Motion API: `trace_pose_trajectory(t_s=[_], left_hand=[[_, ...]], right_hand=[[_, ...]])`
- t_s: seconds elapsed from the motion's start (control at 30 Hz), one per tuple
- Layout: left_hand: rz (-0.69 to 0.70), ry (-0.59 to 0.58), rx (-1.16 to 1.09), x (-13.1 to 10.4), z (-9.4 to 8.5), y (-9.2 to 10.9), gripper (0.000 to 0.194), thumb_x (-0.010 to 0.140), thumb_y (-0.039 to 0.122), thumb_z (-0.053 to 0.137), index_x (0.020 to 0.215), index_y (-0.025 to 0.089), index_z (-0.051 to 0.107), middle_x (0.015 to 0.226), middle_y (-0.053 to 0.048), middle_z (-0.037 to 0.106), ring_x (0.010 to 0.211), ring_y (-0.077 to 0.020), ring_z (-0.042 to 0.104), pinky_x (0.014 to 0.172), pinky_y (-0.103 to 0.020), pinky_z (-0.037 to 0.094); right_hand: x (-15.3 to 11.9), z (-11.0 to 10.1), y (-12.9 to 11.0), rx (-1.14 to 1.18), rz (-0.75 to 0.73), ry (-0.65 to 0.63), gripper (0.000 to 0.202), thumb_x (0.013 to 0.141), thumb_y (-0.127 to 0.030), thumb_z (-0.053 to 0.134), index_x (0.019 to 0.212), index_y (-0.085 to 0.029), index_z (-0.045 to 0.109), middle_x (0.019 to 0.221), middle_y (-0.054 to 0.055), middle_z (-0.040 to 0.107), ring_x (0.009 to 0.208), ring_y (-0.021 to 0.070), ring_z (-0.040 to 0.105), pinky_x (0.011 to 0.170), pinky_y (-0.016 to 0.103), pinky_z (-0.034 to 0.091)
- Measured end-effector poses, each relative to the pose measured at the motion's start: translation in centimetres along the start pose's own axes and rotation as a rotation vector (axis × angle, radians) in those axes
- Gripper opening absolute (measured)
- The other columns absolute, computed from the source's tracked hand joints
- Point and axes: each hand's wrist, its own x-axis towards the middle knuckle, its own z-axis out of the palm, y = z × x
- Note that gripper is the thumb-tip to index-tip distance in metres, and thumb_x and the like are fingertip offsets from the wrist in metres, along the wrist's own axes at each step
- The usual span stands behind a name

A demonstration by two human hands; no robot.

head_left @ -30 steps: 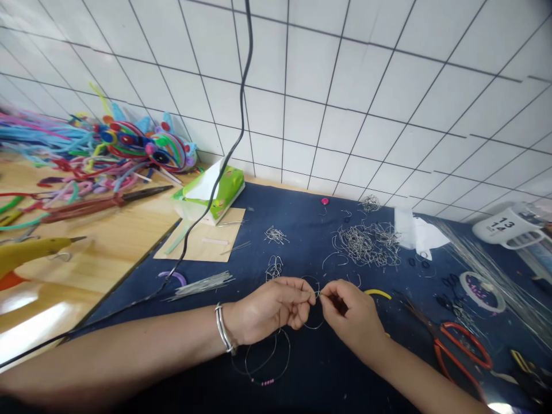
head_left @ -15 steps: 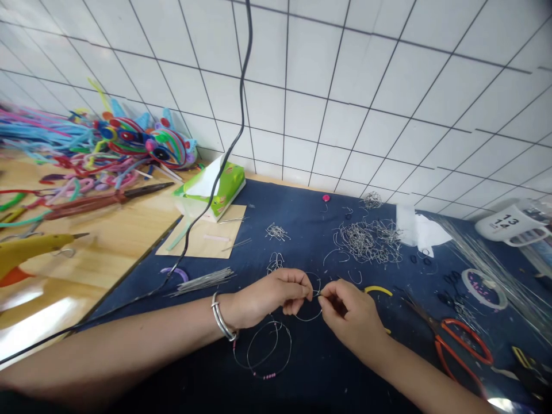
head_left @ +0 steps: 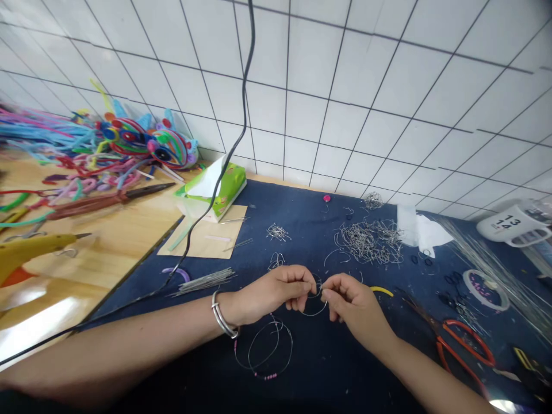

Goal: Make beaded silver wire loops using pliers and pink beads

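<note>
A thin wire loop (head_left: 315,314) is pinched between my two hands above the dark blue cloth. My left hand (head_left: 294,287), with silver bangles at the wrist, grips the loop from the left, fingers curled. From the right, my right hand (head_left: 348,300) pinches the wire between thumb and fingertips, close to the other hand. The wire's ends between the fingers are too fine to make out. Below my left wrist lie wire rings with pink beads (head_left: 269,376). Just right of my right hand is a yellow-handled tool (head_left: 383,291), partly hidden.
Orange-handled scissors (head_left: 468,343) and a bead dish (head_left: 486,289) lie right. Tangled wire pieces (head_left: 366,240) sit behind my hands; straight wires (head_left: 206,282) lie left. A black cable (head_left: 244,103) hangs across the view. A tissue pack (head_left: 235,187) and yellow glue gun (head_left: 37,251) are left.
My right hand has shifted slightly and turned, its fingers now higher on the wire loop. My left hand stays almost in place.
</note>
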Motion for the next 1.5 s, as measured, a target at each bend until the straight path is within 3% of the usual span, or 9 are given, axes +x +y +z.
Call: trace_pose_trajectory(t_s=[0.27,0.57,0.8,1.03,1.3,1.5], left_hand=[[0.206,0.011,0.335,0.1,-0.3,0.2,0.017,0.085,0.021,0.047,0.094,0.015,0.061,0.082,-0.004,0.061,0.076,-0.0124,0.055,0.071,-0.026,0.043],[0.283,0.028,0.543,-0.1,-0.1,0.7,0.015,0.084,0.022,0.049,0.088,0.014,0.062,0.075,-0.002,0.060,0.068,-0.0110,0.054,0.062,-0.022,0.042],[0.435,0.117,0.848,-0.3,0.4,0.2,0.013,0.082,0.014,0.047,0.079,0.013,0.060,0.072,-0.002,0.059,0.067,-0.0106,0.052,0.065,-0.024,0.039],[0.273,0.072,0.627,-0.5,0.7,0.5,0.013,0.084,0.020,0.044,0.081,0.014,0.056,0.069,0.000,0.057,0.060,-0.0088,0.048,0.054,-0.021,0.038],[0.094,0.024,0.337,-0.4,0.7,0.5,0.010,0.082,0.022,0.049,0.083,0.015,0.057,0.069,0.000,0.058,0.062,-0.0095,0.051,0.056,-0.021,0.039],[-0.017,0.012,0.079,-0.3,0.8,0.4,0.014,0.081,0.027,0.052,0.082,0.014,0.057,0.065,0.000,0.058,0.056,-0.0079,0.048,0.051,-0.019,0.035]], right_hand=[[0.5,0.0,1.3,0.253,0.000,-0.028,0.014,0.083,-0.030,0.051,0.085,-0.018,0.057,0.057,-0.004,0.055,0.050,0.0085,0.050,0.050,0.022,0.044],[0.1,0.0,1.0,0.219,0.001,-0.053,0.014,0.082,-0.030,0.052,0.086,-0.018,0.059,0.055,-0.004,0.053,0.050,0.0082,0.048,0.051,0.022,0.043],[0.1,0.4,1.0,0.199,-0.012,-0.032,0.014,0.082,-0.031,0.051,0.083,-0.018,0.058,0.055,-0.005,0.051,0.049,0.0078,0.048,0.050,0.021,0.042],[-0.2,0.4,0.4,0.116,-0.074,0.040,0.013,0.083,-0.030,0.051,0.083,-0.018,0.056,0.057,-0.004,0.054,0.053,0.0102,0.054,0.055,0.024,0.046],[-0.3,0.4,0.2,0.018,-0.163,0.084,0.011,0.083,-0.026,0.050,0.081,-0.018,0.057,0.069,-0.002,0.055,0.057,0.0096,0.056,0.057,0.024,0.047],[-0.3,0.7,0.6,-0.207,-0.336,0.169,0.011,0.084,-0.021,0.048,0.078,-0.020,0.058,0.071,-0.001,0.055,0.062,0.0103,0.055,0.062,0.025,0.045]])
